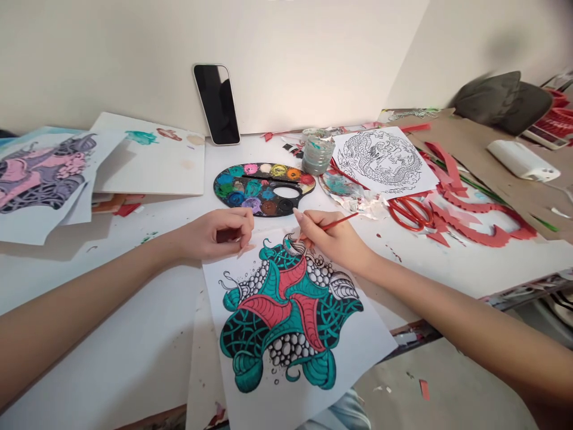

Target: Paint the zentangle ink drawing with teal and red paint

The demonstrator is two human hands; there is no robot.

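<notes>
My right hand (333, 239) pinches a thin red-handled paintbrush (338, 223), its tip down at the top of a sheet of paper (353, 358). That sheet carries an ink pattern (286, 319) painted teal and red, with black-and-white pebble shapes. My left hand (219, 236) rests curled at the sheet's upper edge, holding nothing I can see. Just beyond both hands lies a black oval paint palette (264, 189) with round wells of many colours. The brush tip is partly hidden by my fingers.
A phone (217, 104) leans against the wall. A jar (317, 154) and crumpled foil (353, 194) sit near a dragon line drawing (385, 161). Red scissors (410, 213) lie among red paper cutouts (474, 221). Painted sheets (45, 179) overlap at the left.
</notes>
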